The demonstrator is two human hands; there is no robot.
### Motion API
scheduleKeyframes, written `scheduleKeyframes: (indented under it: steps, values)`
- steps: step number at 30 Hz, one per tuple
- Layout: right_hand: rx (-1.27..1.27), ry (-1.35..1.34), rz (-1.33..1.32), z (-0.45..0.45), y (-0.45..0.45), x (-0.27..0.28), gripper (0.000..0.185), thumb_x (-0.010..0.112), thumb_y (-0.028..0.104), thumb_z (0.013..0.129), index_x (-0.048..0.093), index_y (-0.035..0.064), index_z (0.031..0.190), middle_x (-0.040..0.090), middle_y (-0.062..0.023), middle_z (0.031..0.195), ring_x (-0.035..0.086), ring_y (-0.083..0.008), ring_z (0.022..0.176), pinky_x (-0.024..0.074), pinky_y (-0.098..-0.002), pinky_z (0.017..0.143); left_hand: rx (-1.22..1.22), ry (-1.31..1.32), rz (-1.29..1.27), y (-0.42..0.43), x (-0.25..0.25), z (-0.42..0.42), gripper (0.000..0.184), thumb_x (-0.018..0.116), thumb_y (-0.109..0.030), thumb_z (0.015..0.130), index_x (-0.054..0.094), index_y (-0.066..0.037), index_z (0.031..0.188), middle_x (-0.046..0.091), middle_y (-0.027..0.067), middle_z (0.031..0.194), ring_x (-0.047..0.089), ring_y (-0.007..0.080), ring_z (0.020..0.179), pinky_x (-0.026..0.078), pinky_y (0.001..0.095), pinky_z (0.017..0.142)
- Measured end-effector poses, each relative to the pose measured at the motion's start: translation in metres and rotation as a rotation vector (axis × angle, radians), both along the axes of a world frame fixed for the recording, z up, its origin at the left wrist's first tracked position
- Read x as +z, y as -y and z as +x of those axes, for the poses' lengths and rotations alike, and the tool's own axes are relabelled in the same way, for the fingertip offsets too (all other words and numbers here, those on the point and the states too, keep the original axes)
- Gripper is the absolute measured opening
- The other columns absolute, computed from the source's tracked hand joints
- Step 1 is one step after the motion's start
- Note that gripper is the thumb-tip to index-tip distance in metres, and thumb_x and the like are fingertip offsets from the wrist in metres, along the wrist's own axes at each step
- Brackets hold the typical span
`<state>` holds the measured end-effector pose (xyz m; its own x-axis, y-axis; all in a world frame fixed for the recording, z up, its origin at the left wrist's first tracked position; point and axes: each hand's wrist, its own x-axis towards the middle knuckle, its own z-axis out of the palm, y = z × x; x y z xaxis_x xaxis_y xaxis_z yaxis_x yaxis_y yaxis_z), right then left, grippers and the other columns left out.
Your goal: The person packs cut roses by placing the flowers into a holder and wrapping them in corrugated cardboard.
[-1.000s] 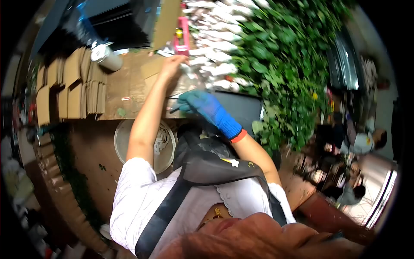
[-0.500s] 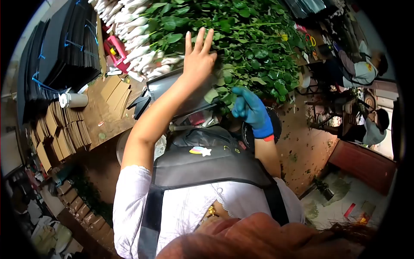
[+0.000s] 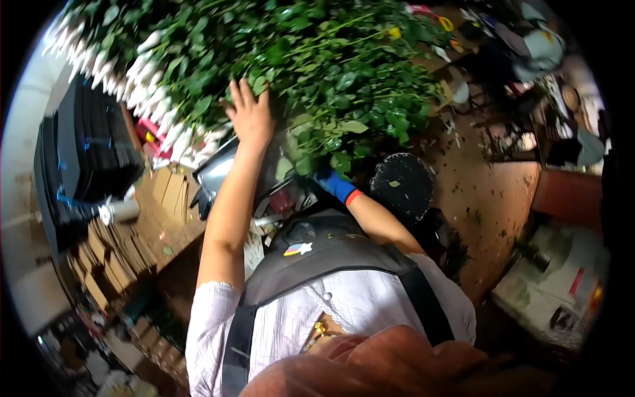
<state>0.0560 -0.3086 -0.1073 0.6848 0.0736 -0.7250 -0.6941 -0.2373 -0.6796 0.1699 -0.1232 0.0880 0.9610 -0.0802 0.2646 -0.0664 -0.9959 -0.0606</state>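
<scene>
My left hand (image 3: 252,117) is bare, fingers spread, at the near edge of a big pile of leafy green stems (image 3: 331,79). It appears to touch the leaves and grips nothing I can see. White net-like sleeves (image 3: 149,79) cover the flower ends of the stems at the left. My right hand (image 3: 336,186) wears a blue glove with a red cuff. It is low at the front of the pile, below the leaves; its fingers are blurred and partly hidden. Between the hands lies a shiny dark tray-like sheet (image 3: 220,173).
At the left stand black boards (image 3: 99,142) tied with blue cord, a white roll (image 3: 120,212) and folded cardboard pieces (image 3: 109,255). A round black stool-like top (image 3: 402,187) is at my right. Another person (image 3: 544,49) is at the far right. Leaves litter the floor.
My right hand has dropped from above the leaves to the front edge below them. The view has shifted; my left hand remains spread at the pile, lower and further left in view.
</scene>
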Motion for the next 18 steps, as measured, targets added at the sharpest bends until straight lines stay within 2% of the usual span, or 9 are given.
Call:
scheduleKeyframes:
  steps: [3, 7, 8, 9, 11, 12, 14, 15, 18]
  values:
    - [0.220, 0.224, -0.427, 0.008, 0.005, -0.017, 0.042, 0.057, 0.041, 0.090, 0.065, 0.0052, 0.111, 0.069, -0.0166, 0.095, 0.064, -0.0333, 0.083, 0.0521, -0.0436, 0.076, -0.003, -0.013, 0.172, -0.002, -0.011, 0.009, 0.100, 0.088, -0.033, 0.064, 0.039, -0.026, 0.151, 0.023, 0.0210, 0.160, 0.014, 0.0417, 0.150, 0.014, 0.0690, 0.115]
    - [0.579, 0.552, -0.679, -0.018, 0.037, 0.015, 0.048, 0.062, 0.046, 0.082, 0.068, 0.0045, 0.106, 0.070, -0.0197, 0.098, 0.064, -0.0416, 0.089, 0.0502, -0.0504, 0.085, -0.258, 0.000, -0.240, -0.012, 0.033, -0.017, 0.087, 0.084, -0.035, 0.073, 0.043, -0.021, 0.149, 0.023, 0.0214, 0.159, 0.017, 0.0450, 0.148, 0.013, 0.0686, 0.114]
    - [0.725, 0.548, -0.828, -0.021, 0.026, 0.104, 0.040, 0.060, 0.043, 0.083, 0.073, 0.0058, 0.083, 0.070, -0.0188, 0.084, 0.067, -0.0355, 0.083, 0.0508, -0.0491, 0.076, -0.301, 0.089, -0.299, -0.022, 0.047, -0.031, 0.080, 0.082, -0.032, 0.076, 0.047, -0.020, 0.146, 0.026, 0.0215, 0.158, 0.020, 0.0449, 0.146, 0.015, 0.0655, 0.114]
    - [0.861, 0.732, -0.860, -0.029, 0.040, 0.119, 0.043, 0.060, 0.046, 0.082, 0.071, 0.0059, 0.071, 0.067, -0.0174, 0.070, 0.067, -0.0364, 0.075, 0.0505, -0.0508, 0.070, -0.343, 0.180, -0.361, -0.035, 0.058, -0.048, 0.072, 0.080, -0.029, 0.080, 0.050, -0.018, 0.144, 0.028, 0.0217, 0.157, 0.023, 0.0448, 0.145, 0.018, 0.0624, 0.115]
    - [1.037, 0.652, -0.515, -0.031, 0.043, 0.116, 0.043, 0.061, 0.048, 0.084, 0.073, 0.0072, 0.089, 0.069, -0.0191, 0.083, 0.066, -0.0366, 0.080, 0.0518, -0.0472, 0.074, -0.322, 0.310, -0.545, -0.073, 0.062, -0.088, 0.054, 0.076, -0.021, 0.086, 0.058, -0.014, 0.136, 0.035, 0.0219, 0.152, 0.030, 0.0433, 0.140, 0.024, 0.0530, 0.115]
    - [0.989, 0.465, -0.312, -0.029, 0.021, 0.213, 0.041, 0.060, 0.048, 0.087, 0.072, 0.0104, 0.099, 0.069, -0.0170, 0.089, 0.066, -0.0361, 0.082, 0.0519, -0.0457, 0.076, -0.221, 0.352, -0.730, -0.096, 0.045, -0.109, 0.045, 0.075, -0.020, 0.087, 0.063, -0.010, 0.130, 0.045, 0.0225, 0.142, 0.042, 0.0402, 0.129, 0.033, 0.0457, 0.107]
    - [0.972, 0.571, 0.119, -0.033, -0.031, 0.294, 0.030, 0.057, 0.034, 0.097, 0.068, 0.0136, 0.116, 0.071, -0.0113, 0.100, 0.068, -0.0243, 0.084, 0.0532, -0.0365, 0.076, -0.041, 0.416, -0.672, -0.144, 0.027, -0.156, 0.039, 0.067, -0.011, 0.092, 0.060, -0.001, 0.128, 0.054, 0.0215, 0.130, 0.048, 0.0366, 0.121, 0.037, 0.0446, 0.104]
    - [0.883, 0.780, 0.274, -0.041, -0.067, 0.264, 0.027, 0.058, 0.031, 0.096, 0.068, 0.0150, 0.114, 0.070, -0.0130, 0.103, 0.067, -0.0323, 0.090, 0.0528, -0.0401, 0.078, 0.092, 0.398, -0.682, -0.172, -0.004, -0.177, 0.036, 0.064, -0.014, 0.095, 0.060, 0.002, 0.127, 0.058, 0.0212, 0.124, 0.052, 0.0342, 0.118, 0.040, 0.0441, 0.100]
    - [1.071, 1.450, 0.263, -0.036, -0.165, 0.257, 0.031, 0.066, 0.028, 0.091, 0.067, 0.0098, 0.116, 0.067, -0.0113, 0.114, 0.066, -0.0304, 0.097, 0.0509, -0.0452, 0.089, 0.509, 0.236, -1.294, -0.232, -0.095, -0.236, 0.035, 0.059, -0.026, 0.099, 0.060, 0.001, 0.122, 0.061, 0.0155, 0.116, 0.057, 0.0262, 0.106, 0.046, 0.0409, 0.091]
